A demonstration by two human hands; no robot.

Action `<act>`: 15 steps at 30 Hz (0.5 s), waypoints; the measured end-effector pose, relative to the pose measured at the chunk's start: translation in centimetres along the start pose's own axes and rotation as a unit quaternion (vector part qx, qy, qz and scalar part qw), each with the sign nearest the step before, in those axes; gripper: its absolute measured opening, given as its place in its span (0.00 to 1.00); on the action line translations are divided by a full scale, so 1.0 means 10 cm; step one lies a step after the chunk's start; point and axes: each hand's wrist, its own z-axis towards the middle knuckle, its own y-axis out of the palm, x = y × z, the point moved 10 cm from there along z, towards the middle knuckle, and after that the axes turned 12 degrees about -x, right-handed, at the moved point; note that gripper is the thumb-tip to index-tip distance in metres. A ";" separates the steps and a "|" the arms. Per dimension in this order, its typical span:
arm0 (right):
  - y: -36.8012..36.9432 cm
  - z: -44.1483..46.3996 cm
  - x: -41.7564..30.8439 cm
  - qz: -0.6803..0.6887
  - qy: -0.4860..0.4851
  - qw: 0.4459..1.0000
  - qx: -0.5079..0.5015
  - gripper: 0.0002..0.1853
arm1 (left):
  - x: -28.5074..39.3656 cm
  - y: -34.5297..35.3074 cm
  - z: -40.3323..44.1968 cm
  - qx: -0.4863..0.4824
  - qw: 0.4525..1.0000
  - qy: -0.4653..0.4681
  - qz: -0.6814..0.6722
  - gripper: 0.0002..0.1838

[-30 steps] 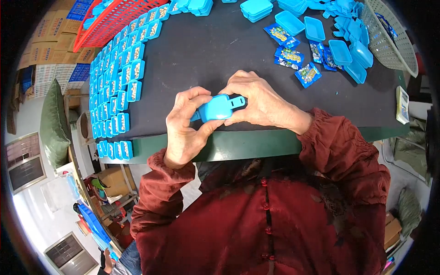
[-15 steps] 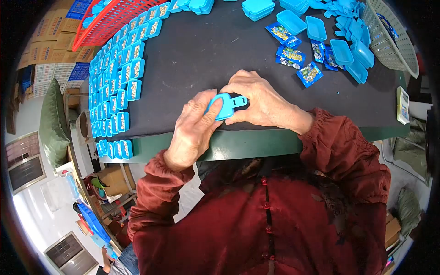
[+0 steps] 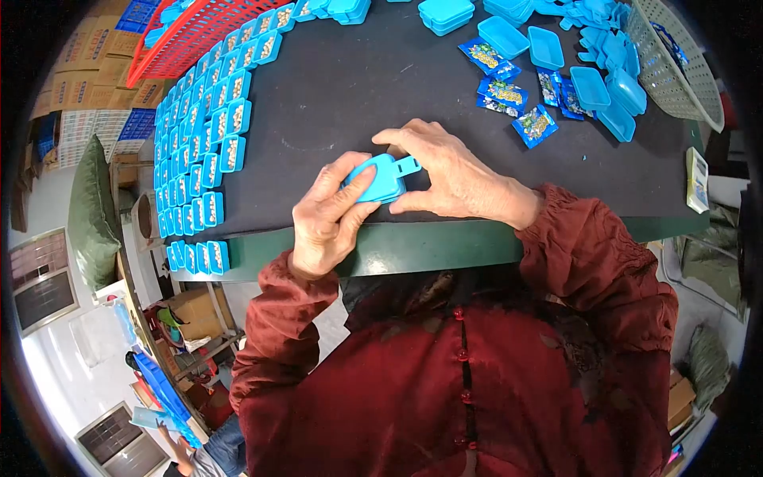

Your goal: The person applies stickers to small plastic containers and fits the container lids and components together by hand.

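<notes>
A small light-blue plastic box (image 3: 380, 180), its lid on and a slotted tab (image 3: 408, 166) sticking out at the right, is gripped by my left hand (image 3: 330, 211). The left thumb lies across the lid, with the fingers curled along the far side. My right hand (image 3: 455, 175) is open to the right of the box, thumb and fingers apart around the tab. Its thumb tip is close to the box's lower right corner; whether it touches I cannot tell. Both hands are just over the near edge of the dark tabletop (image 3: 318, 95).
Rows of open blue boxes (image 3: 231, 153) with small pale pieces line the left side, below a red basket (image 3: 199, 40). Blue printed packets (image 3: 534, 126), open blue boxes (image 3: 589, 88) and a grey basket (image 3: 675, 71) occupy the far right. A person's arm (image 3: 179, 453) shows at lower left.
My right hand's fingers have spread and come off the tab end. My left hand and the box have shifted slightly left, and the box has turned a little.
</notes>
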 end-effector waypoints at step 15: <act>0.07 -0.02 0.18 0.044 0.063 0.997 -0.019 0.43 | 0.05 -0.06 -0.07 0.029 0.999 -0.021 0.005 0.20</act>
